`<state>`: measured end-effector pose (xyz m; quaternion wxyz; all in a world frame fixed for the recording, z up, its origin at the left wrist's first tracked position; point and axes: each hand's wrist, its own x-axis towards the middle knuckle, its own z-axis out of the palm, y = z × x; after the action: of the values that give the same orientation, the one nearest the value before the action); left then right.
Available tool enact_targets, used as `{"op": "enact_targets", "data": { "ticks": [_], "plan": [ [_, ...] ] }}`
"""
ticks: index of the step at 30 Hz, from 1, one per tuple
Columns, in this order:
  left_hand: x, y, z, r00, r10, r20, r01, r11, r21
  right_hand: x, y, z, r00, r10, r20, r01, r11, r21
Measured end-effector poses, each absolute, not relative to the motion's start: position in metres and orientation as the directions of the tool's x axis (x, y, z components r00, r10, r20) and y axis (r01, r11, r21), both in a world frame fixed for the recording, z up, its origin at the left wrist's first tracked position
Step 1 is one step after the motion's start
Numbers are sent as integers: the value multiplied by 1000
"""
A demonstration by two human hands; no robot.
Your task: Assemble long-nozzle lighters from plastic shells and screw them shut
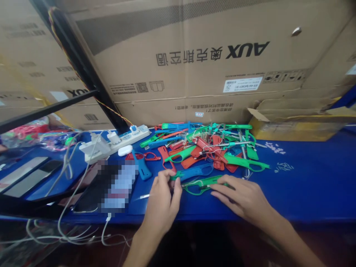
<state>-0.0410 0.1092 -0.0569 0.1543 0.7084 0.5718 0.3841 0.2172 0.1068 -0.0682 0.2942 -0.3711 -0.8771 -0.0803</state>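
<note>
In front of me on the blue table lies a green long-nozzle lighter shell (213, 181), its inside exposed with thin white wire and small parts. My left hand (165, 194) pinches its narrow left end between thumb and fingers; the exact grip is partly hidden. At the other end, my right hand (244, 196) has its fingers closed on the handle, with a small dark part by the fingertips. A blue lighter shell (194, 172) lies just beyond. Behind it spreads a heap of red, green and blue lighter shells (204, 146), some with metal tubes and wires.
An open carton (294, 126) stands at the back right, before a large cardboard panel (194, 81). Small clear pieces (284, 167) lie to the right. At left are a power strip (128, 139), a white earbud case (125, 150), charging cables and a phone (118, 189).
</note>
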Motion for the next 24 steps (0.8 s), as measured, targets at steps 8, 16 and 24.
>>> {"op": "enact_targets", "data": {
  "ticks": [8, 16, 24],
  "plan": [
    [-49, 93, -62, 239, 786, 571, 675, -557, 483, 214, 111, -66, -575, 634, 517, 697, 711, -97],
    [-41, 104, -67, 395, 679, 619, 493, -725, 480, 214, 111, -67, -551, 681, 482, 687, 699, -201],
    [-41, 115, -54, 440, 720, 537, 618, -677, 401, 213, 110, -65, -514, 729, 453, 707, 659, -257]
  ]
}}
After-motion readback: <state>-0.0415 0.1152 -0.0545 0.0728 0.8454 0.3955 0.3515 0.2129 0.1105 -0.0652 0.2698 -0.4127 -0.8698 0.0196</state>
